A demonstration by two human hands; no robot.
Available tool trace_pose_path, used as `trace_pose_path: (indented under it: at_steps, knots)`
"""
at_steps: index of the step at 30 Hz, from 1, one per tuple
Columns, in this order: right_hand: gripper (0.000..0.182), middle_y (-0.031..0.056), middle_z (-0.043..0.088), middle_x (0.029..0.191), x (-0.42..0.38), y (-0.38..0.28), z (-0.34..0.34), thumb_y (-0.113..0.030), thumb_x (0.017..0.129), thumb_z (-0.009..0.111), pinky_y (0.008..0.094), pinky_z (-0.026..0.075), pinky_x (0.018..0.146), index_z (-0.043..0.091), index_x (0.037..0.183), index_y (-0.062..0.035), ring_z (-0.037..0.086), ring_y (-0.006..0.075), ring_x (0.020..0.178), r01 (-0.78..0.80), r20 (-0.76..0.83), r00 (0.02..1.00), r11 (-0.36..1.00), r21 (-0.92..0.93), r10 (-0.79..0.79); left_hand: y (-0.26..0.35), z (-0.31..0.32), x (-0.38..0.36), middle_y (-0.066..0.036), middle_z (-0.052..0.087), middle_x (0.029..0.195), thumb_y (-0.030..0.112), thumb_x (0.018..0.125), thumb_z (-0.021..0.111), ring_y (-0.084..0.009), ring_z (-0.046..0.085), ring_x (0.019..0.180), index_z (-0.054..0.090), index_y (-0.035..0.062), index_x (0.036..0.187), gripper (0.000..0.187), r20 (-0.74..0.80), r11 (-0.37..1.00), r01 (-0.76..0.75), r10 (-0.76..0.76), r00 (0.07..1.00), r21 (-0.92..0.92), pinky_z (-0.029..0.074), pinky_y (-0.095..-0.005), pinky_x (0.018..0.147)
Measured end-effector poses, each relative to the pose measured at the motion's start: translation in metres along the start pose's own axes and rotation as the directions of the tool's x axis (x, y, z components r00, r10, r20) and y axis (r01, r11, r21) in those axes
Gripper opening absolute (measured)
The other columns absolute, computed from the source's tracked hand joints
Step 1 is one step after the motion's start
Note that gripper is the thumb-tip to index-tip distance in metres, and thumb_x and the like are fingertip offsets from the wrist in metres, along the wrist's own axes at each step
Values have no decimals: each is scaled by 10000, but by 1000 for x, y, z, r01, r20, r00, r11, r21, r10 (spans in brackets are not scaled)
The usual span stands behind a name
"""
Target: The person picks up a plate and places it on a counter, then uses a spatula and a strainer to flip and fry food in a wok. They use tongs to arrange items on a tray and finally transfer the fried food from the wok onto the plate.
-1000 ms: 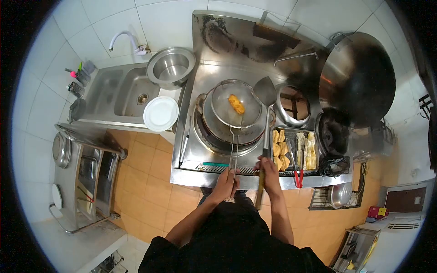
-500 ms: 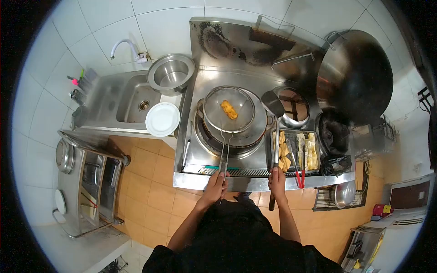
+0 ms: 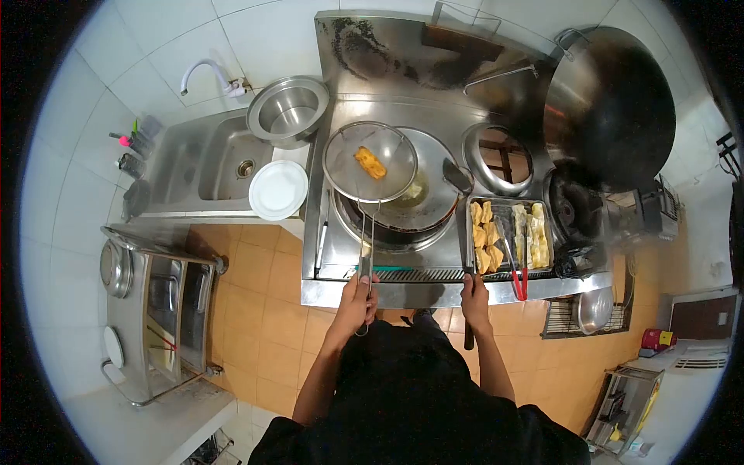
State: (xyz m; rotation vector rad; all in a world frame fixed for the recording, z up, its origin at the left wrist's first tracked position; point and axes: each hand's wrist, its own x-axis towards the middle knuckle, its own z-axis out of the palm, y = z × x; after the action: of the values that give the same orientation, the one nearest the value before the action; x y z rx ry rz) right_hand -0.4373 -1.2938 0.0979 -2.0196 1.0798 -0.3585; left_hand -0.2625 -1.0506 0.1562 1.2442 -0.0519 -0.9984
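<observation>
My left hand (image 3: 355, 301) is closed around the handle of a wire-mesh strainer (image 3: 341, 164), whose basket is over the left part of a wok (image 3: 435, 159). One golden fried piece (image 3: 370, 163) lies in the mesh. Something pale yellow shows in the bottom of the wok, partly behind the strainer's rim; I cannot make out what it is. My right hand (image 3: 475, 298) grips the dark handle of a wok spatula (image 3: 457, 177). Its blade is at the wok's right rim, with the shaft running past the tray's left edge.
Right of the wok, a metal tray (image 3: 508, 271) holds golden fried pieces (image 3: 482, 232), paler pieces (image 3: 538, 236) and red-handled tongs (image 3: 520, 284). A large wok (image 3: 612, 108) leans at the back right. Left are a steel pot (image 3: 287, 112), white plates (image 3: 278, 190) and a sink (image 3: 232, 167).
The strainer with the fried piece has shifted left, uncovering more of the wok and the pale yellow patch. The spatula's blade has turned and come nearer the wok's right rim. The view has shifted slightly.
</observation>
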Motion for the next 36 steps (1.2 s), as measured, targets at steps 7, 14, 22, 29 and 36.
trace_pose_path:
  at_steps: [7, 14, 22, 29, 36]
  knots:
    - [306, -52, 369, 583, -3, -25, 2, -341, 1044, 419, 227, 289, 367, 480, 875, -95, 349, 48, 432, -273, 189, 959, 870, 410, 212, -3, -5, 1, 16, 347, 587, 318, 1065, 348, -83, 310, 381, 476, 78, 1079, 272, 36, 998, -1, -1, 999, 57, 294, -257, 346]
    - [279, -42, 410, 593, 17, -35, -20, -301, 1043, 439, 225, 288, 380, 537, 919, -71, 363, 37, 450, 0, 125, 992, 976, 219, -28, -20, 3, 11, 3, 381, 611, 282, 1070, 325, -82, 339, 385, 474, 69, 1084, 260, 127, 988, -33, 14, 992, 149, 319, -261, 347]
    - [275, -50, 478, 632, 52, -89, -90, -250, 999, 545, 262, 337, 410, 530, 1190, -52, 410, 72, 459, -104, 391, 918, 991, 80, 65, -10, 13, 16, 5, 400, 603, 302, 1081, 304, -85, 356, 387, 483, 53, 1076, 307, 124, 949, -88, 52, 991, 302, 327, -255, 359]
    - [414, -14, 524, 692, 135, -142, -173, -309, 956, 603, 241, 420, 482, 544, 1275, -53, 487, 80, 535, -57, 554, 810, 966, -252, 193, -8, 7, 27, -26, 470, 612, 242, 1062, 356, -110, 443, 441, 527, 28, 1039, 275, 111, 901, -156, 121, 986, 404, 386, -290, 428]
    - [269, -20, 481, 645, 167, -193, -184, -254, 1005, 487, 217, 348, 429, 537, 1216, -95, 418, 50, 485, -135, 726, 603, 939, -316, 331, -24, -15, 38, -49, 486, 628, 202, 1052, 380, -151, 485, 524, 561, 18, 1026, 260, 102, 839, -193, 164, 981, 509, 428, -339, 519]
